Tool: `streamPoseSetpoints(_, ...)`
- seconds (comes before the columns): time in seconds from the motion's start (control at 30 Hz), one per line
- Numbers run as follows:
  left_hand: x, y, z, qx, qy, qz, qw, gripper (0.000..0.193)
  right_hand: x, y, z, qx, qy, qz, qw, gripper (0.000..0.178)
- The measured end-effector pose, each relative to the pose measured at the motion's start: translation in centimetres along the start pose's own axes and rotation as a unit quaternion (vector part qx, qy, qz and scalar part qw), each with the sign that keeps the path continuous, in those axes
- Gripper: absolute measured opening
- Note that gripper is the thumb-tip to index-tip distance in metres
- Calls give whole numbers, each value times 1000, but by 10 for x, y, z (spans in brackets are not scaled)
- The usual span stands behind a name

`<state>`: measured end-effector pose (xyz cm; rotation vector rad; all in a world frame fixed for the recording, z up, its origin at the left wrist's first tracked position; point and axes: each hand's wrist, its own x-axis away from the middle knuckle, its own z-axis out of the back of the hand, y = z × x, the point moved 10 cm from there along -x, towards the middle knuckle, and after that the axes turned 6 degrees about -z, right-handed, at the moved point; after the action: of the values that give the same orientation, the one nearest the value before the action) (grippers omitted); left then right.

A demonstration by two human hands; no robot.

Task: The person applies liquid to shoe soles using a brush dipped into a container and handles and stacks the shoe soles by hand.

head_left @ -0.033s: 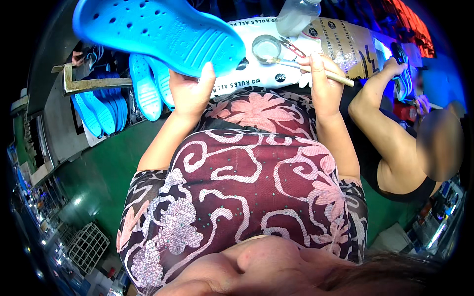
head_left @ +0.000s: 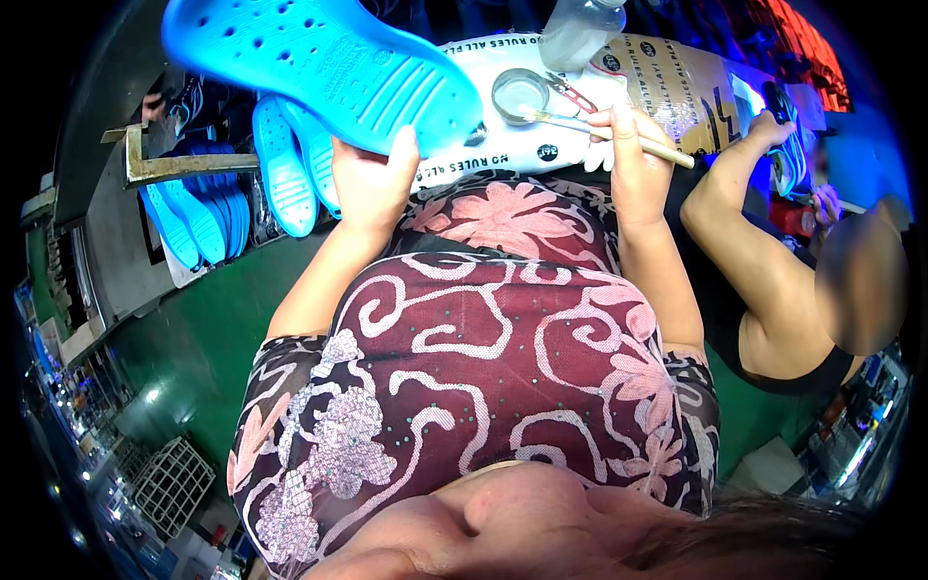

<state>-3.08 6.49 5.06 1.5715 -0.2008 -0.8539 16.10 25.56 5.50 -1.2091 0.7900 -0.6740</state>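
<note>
My left fingers [head_left: 403,155] are closed on a big blue footbed [head_left: 329,72], thumb laid along its near edge at the heel end and the rest tucked underneath, where I can't make out how they lie. The footbed is off to the left of the round dish [head_left: 495,101], heel end nearest to it, its perforated part reaching farther left and away from me. My right fingers [head_left: 626,140] are drawn in narrow around the pale handle of a brush [head_left: 667,153], just to the right of the dish. The brush slants toward the dish, its bristle end at the dish's near right rim; I can't tell whether it dips inside or only rests there.

A red and metal tool [head_left: 577,94] lies just right of the dish, and a cloudy bottle [head_left: 583,31] stands beyond it. Under the dish, printed white wrapping [head_left: 512,150] covers the counter, with brown wrapping [head_left: 667,92] farther right. Well left of the dish, more blue footbeds [head_left: 288,179] hang over the edge near a metal bar [head_left: 193,166], with a row of others [head_left: 203,217] farther left. Well right of the dish, a co-worker's arm [head_left: 768,261] reaches toward a blue-edged piece [head_left: 795,159].
</note>
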Motion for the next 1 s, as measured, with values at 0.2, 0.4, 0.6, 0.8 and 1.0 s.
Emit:
streamPoseSetpoints(0.2,30,-49,-2,200,-1,290,936,36,2,37,18,-133,63,-90,985,30)
streamPoseSetpoints(0.4,53,-94,-13,347,68,473,807,18,3,45,10,-131,45,-105,985,31)
streamPoseSetpoints(0.6,51,-104,-13,385,54,488,781,24,6,48,9,-140,40,-111,983,31)
streamPoseSetpoints(0.8,46,-106,-13,402,69,499,764,26,0,56,7,-157,33,-111,981,31)
streamPoseSetpoints(1.0,42,-98,-25,433,62,504,745,28,1,55,17,-166,42,-112,979,31)
